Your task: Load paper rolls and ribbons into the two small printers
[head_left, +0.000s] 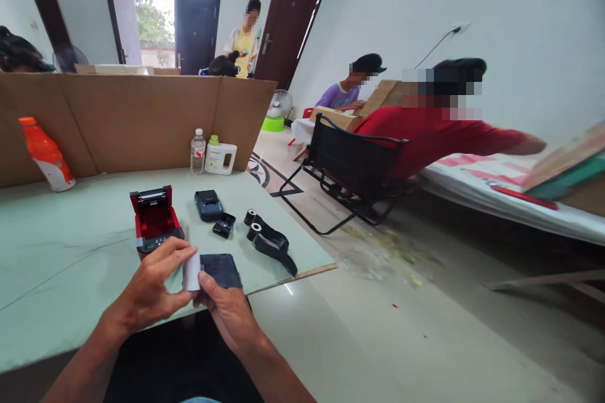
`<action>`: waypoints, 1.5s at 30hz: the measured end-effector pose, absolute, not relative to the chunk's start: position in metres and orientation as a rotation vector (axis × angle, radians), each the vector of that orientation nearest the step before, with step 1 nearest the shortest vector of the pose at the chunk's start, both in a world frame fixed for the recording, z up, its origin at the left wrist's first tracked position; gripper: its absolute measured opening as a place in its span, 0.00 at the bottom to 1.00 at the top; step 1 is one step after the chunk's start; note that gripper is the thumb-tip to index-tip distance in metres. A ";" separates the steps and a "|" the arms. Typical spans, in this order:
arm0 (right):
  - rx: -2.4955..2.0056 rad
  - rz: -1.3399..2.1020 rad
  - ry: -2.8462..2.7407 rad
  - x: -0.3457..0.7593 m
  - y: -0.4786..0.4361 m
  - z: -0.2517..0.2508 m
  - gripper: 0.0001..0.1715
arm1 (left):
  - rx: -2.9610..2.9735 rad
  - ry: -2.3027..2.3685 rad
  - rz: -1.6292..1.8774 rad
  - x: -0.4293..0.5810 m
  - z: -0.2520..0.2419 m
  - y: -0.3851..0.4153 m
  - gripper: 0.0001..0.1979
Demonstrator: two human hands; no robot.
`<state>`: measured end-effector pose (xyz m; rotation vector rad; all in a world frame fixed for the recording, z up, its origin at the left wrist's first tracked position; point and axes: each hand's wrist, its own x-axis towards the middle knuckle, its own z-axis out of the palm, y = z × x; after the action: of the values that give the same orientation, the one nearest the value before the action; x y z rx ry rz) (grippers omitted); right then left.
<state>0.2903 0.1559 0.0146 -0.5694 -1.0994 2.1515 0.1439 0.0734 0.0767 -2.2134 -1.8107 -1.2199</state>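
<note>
A small white paper roll (191,272) is pinched between my two hands, just above the near edge of the table. My left hand (149,283) grips it from the left, with fingers at its top and the thumb at its bottom. My right hand (231,312) closes on its right side, thumb against the roll. Just beyond my left hand sits a red and black thermal printer (158,221) with its lid up. A dark flat cloth-like piece (221,269) lies behind my right hand.
On the table (89,214) are a dark blue device (208,205), a small black item (224,225) and black ribbon rolls (271,240). An orange bottle (46,154), water bottle (197,152) and white jug (220,156) stand by a cardboard screen (142,123). People sit at right.
</note>
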 end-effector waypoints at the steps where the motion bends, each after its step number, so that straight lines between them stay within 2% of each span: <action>1: -0.605 2.071 -1.177 0.291 0.155 0.014 0.24 | -2.231 -1.802 -1.105 0.144 0.080 0.072 0.26; 3: -0.680 1.938 -1.305 0.293 0.152 0.012 0.24 | -2.242 -1.800 -0.919 0.146 0.086 0.069 0.26; 5: -0.705 1.935 -1.281 0.292 0.150 0.011 0.25 | -2.245 -1.808 -0.918 0.147 0.087 0.067 0.30; 12: -0.340 2.511 -0.947 0.285 0.142 0.022 0.30 | -1.967 -2.003 -1.887 0.147 0.046 0.064 0.37; 15: -0.291 2.570 -0.896 0.288 0.142 0.025 0.32 | -1.922 -2.023 -2.047 0.148 0.036 0.063 0.39; 17: -0.300 2.562 -0.900 0.291 0.143 0.025 0.31 | -1.950 -2.043 -1.917 0.148 0.041 0.062 0.39; 24: -0.431 2.371 -1.115 0.298 0.147 0.014 0.26 | -2.296 -1.912 -1.080 0.145 0.089 0.058 0.43; 28: -0.553 2.240 -1.177 0.300 0.144 0.005 0.25 | -2.337 -1.873 -0.863 0.150 0.101 0.058 0.45; 36: -0.241 2.462 -0.919 0.292 0.141 0.027 0.26 | -2.358 -1.800 -0.862 0.155 0.109 0.058 0.42; 40: -0.200 2.499 -0.899 0.294 0.142 0.037 0.24 | -2.333 -1.801 -0.978 0.155 0.105 0.057 0.41; 45: -0.194 2.535 -0.932 0.299 0.141 0.040 0.28 | -2.266 -1.793 -1.148 0.153 0.092 0.056 0.41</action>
<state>0.2986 0.1406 0.0400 -0.1936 -0.9321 2.5348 0.1531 0.0564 0.0918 -2.2663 -1.7930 -1.1485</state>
